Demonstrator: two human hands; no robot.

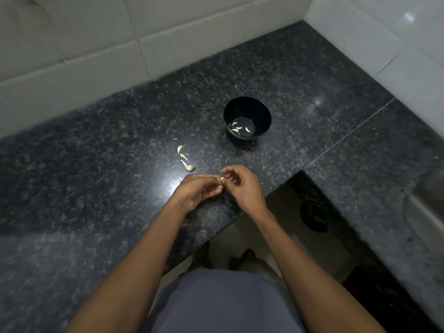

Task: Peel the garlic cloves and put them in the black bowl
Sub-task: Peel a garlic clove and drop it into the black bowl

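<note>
Nearest the camera, both bare forearms reach in from the bottom edge over a grey-blue garment that is cut off below. The left hand (201, 188) and right hand (242, 186) meet above the front edge of the speckled granite countertop (101, 169), fingers curled, pinching a single garlic clove (222, 179) between them — only a pale sliver of it shows, so whether skin remains on it cannot be told. Just beyond the left hand lies a small scatter of unpeeled cloves and skin scraps (185, 157) on the stone; which pieces are which is hard to make out. Farther back, to the right, stands the black bowl (247, 109) with a few peeled cloves (240, 128) at its bottom — their count is unclear. White wall tiles (168, 32) close the corner behind.
</note>
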